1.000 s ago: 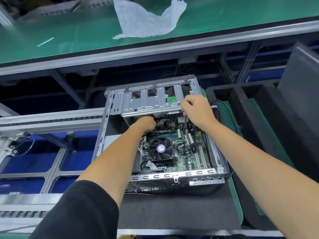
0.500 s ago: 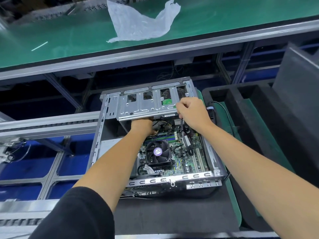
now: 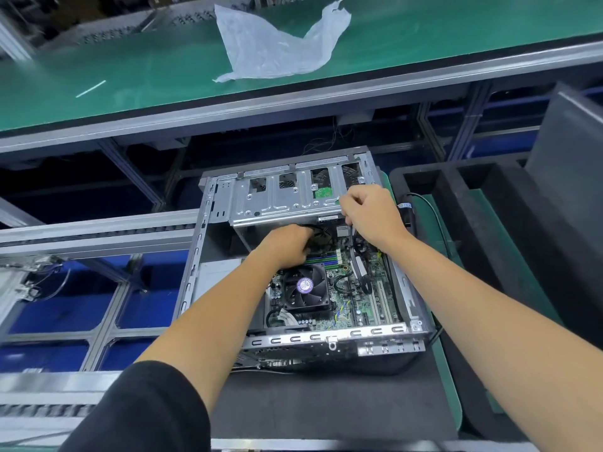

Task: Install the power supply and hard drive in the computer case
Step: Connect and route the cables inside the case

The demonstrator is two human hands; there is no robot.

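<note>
The open computer case lies on a dark mat, its drive cage at the far end. The left hand reaches under the cage, fingers curled among black cables; what it holds cannot be told. The right hand pinches something small at the cage's right corner. Black foam trays crowd the mat's right edge, and a plastic bag lies on the green bench beyond.

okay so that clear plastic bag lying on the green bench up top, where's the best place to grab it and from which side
Probably pinch the plastic bag at its raised, crumpled corner at upper right, coming from above. The rest lies flat on the green bench and offers little to pinch, while that peak stands up off the surface.
</note>
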